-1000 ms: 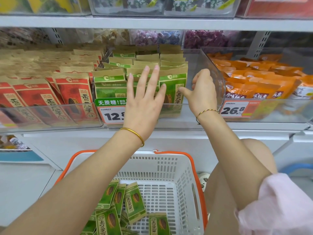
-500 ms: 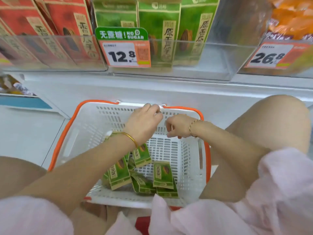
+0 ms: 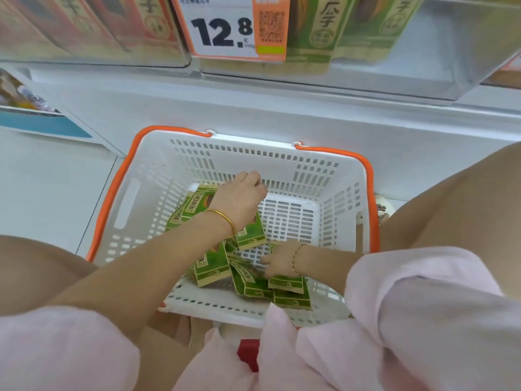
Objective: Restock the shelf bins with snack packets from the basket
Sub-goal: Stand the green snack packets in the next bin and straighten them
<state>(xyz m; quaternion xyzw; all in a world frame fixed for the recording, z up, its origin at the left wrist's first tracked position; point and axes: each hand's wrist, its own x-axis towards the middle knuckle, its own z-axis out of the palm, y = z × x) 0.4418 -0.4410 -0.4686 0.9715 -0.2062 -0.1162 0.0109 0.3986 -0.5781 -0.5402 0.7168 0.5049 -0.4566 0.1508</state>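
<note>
Both hands are down inside the white basket (image 3: 282, 165), where the green snack packets (image 3: 211, 268) lie heaped at its near end: the left hand (image 3: 242, 200) curls knuckles-up over the top packets, grip hidden, cannot tell, while the right hand (image 3: 280, 261) rests straight-fingered on the heap, grasping nothing.

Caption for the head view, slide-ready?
Left hand and right hand in the white basket among green snack packets, below the shelf bin tagged 12.8.

perforated plastic basket (image 3: 307, 176); glossy packets (image 3: 211, 266); clear plastic bin (image 3: 423, 71).
</note>
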